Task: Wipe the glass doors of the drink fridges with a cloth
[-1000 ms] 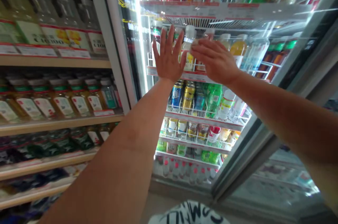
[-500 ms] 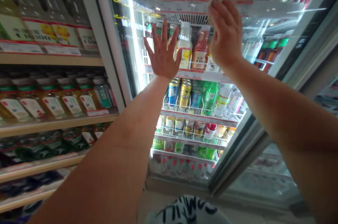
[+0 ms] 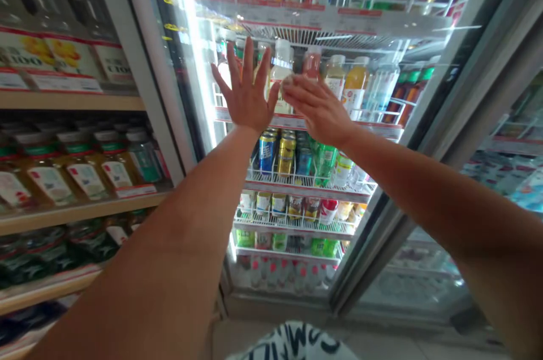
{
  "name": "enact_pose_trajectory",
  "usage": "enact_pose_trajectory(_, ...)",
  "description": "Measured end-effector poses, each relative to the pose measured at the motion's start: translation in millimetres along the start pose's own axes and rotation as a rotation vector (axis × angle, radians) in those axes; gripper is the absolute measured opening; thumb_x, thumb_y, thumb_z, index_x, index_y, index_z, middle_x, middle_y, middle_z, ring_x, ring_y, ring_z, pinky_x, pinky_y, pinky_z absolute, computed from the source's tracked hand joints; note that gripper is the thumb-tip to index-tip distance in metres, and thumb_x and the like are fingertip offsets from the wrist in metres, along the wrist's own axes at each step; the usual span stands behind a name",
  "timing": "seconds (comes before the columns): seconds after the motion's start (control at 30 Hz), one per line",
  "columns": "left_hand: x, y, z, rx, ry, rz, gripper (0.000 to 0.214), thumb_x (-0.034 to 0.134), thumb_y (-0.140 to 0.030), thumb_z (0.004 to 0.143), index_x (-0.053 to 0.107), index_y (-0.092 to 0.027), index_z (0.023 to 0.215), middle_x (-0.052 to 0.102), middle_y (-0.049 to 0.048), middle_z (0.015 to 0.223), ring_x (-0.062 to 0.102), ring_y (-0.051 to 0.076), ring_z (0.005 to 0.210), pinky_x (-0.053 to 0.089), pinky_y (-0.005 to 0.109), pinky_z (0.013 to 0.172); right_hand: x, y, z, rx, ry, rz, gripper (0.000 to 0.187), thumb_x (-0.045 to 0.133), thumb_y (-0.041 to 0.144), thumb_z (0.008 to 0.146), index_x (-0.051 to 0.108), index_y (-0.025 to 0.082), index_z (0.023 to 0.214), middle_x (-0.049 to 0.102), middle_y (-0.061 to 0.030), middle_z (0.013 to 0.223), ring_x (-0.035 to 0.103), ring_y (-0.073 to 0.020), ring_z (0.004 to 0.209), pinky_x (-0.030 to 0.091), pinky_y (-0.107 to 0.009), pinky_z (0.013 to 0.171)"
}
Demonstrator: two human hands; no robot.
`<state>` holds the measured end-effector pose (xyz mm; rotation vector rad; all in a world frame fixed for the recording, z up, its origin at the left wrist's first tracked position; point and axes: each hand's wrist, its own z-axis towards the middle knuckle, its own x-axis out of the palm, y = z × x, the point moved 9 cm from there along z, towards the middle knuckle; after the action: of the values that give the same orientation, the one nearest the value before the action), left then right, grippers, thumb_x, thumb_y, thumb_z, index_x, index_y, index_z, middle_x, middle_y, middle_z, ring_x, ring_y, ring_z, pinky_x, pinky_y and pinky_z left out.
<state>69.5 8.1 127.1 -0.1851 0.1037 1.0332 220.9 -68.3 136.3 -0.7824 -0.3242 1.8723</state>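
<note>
My left hand [image 3: 249, 91] lies flat with fingers spread against the glass door [image 3: 178, 89] of a lit drinks cooler. To its right, my right hand [image 3: 324, 111] reaches across, fingers together and slightly bent, at the same glass. A small pale patch shows at its fingertips; I cannot make out what it is. Behind the glass, near both hands, stand a pale bottle with a white cap [image 3: 282, 55], a red drink bottle [image 3: 313, 60] and an orange juice bottle [image 3: 356, 80].
Cans [image 3: 287, 154] and bottles fill the cooler's lower racks. An open wooden shelf [image 3: 72, 210] of bottled drinks stands at the left. A metal door frame [image 3: 407, 207] runs down the right, with another cooler beyond. My patterned white clothing [image 3: 292, 343] shows at the bottom.
My right hand has come down and left from the upper shelf level, closer to my left hand. My left hand stays spread on the glass while the view has shifted slightly.
</note>
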Motion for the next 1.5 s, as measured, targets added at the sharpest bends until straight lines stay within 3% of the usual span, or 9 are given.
enact_pose_trajectory(0.07,0.5,-0.8,0.3,-0.006,0.014,0.040,0.077,0.063,-0.040,0.095,0.030,-0.032,0.164,0.008,-0.0072,0.172,-0.011,0.027,0.158,-0.029,0.052,0.122,-1.9,-0.6,-4.1,-0.041,0.011,-0.018,0.052,0.034,0.019,0.106,0.045,0.033,0.156,0.052,0.0035,0.156,0.042,-0.0221,0.149,0.039,-0.053,0.123)
enact_pose_trajectory(0.23,-8.3,-4.9,-2.5,0.021,0.046,-0.044,0.068,0.052,-0.047,0.100,0.032,-0.036,0.164,0.011,-0.0098,0.171,-0.015,0.023,0.157,-0.025,0.050,0.124,-42.8,-26.1,-16.3,0.182,-0.307,-0.121,0.052,0.036,0.016,0.106,0.046,0.027,0.155,0.051,-0.0053,0.157,0.035,-0.0242,0.153,0.036,-0.052,0.124)
enact_pose_trajectory(0.4,-10.3,-4.5,-3.4,0.001,0.048,-0.089,0.068,0.049,-0.051,0.099,0.032,-0.038,0.164,0.010,-0.0118,0.170,-0.012,0.023,0.158,-0.022,0.053,0.126,-4.1,30.1,-23.1,-0.182,0.060,0.054,0.055,0.038,0.011,0.105,0.045,0.033,0.155,0.055,0.0011,0.154,0.044,-0.0234,0.148,0.043,-0.051,0.120)
enact_pose_trajectory(0.6,-9.9,-5.1,-2.8,-0.023,0.080,-0.116,0.069,0.049,-0.057,0.097,0.036,-0.038,0.162,0.012,-0.0146,0.169,-0.012,0.021,0.158,-0.023,0.050,0.126,-42.0,-29.0,-7.3,0.160,-0.303,-0.085,0.048,0.038,0.015,0.106,0.055,0.028,0.148,0.059,-0.0044,0.150,0.043,-0.0278,0.147,0.039,-0.056,0.121)
enact_pose_trajectory(0.8,-12.7,2.3,3.4,-0.003,0.118,-0.057,0.074,0.055,-0.061,0.094,0.036,-0.037,0.161,0.015,-0.0122,0.170,-0.005,0.024,0.159,-0.022,0.047,0.126,8.3,35.8,-15.4,-0.203,0.147,0.117,0.052,0.039,0.014,0.105,0.051,0.036,0.150,0.064,0.0046,0.144,0.050,-0.0226,0.143,0.046,-0.051,0.119)
enact_pose_trajectory(1.0,-10.4,4.8,4.8,0.049,0.105,-0.092,0.073,0.057,-0.064,0.094,0.040,-0.038,0.160,0.016,-0.0093,0.170,-0.013,0.023,0.158,-0.022,0.049,0.126,-31.5,-23.3,-4.7,0.168,-0.269,-0.028,0.048,0.033,0.022,0.109,0.051,0.036,0.151,0.055,0.0014,0.154,0.038,-0.0265,0.151,0.034,-0.055,0.125)
enact_pose_trajectory(1.17,-15.4,3.2,3.7,0.014,0.043,-0.105,0.076,0.063,-0.063,0.092,0.038,-0.039,0.161,0.006,-0.0126,0.170,-0.032,0.018,0.151,-0.030,0.049,0.122,3.8,16.6,-6.3,-0.118,0.045,0.115,0.051,0.036,0.020,0.106,0.048,0.040,0.152,0.058,0.0053,0.150,0.046,-0.0222,0.147,0.041,-0.051,0.122)
enact_pose_trajectory(1.33,-16.1,3.0,3.8,-0.007,0.098,-0.156,0.078,0.061,-0.065,0.090,0.036,-0.044,0.161,0.009,-0.0155,0.168,-0.025,0.022,0.152,-0.028,0.051,0.123,-35.8,-24.8,-4.7,0.184,-0.277,-0.041,0.048,0.035,0.020,0.107,0.055,0.034,0.148,0.058,-0.0026,0.150,0.042,-0.0277,0.149,0.035,-0.057,0.124)
enact_pose_trajectory(1.5,-20.5,0.2,0.8,0.027,0.066,-0.081,0.074,0.057,-0.063,0.095,0.035,-0.040,0.162,0.009,-0.0101,0.169,-0.018,0.026,0.154,-0.021,0.056,0.125,-10.1,7.8,3.8,-0.115,-0.029,0.053,0.054,0.042,0.015,0.102,0.052,0.037,0.150,0.062,0.0019,0.146,0.050,-0.0260,0.143,0.045,-0.056,0.117)
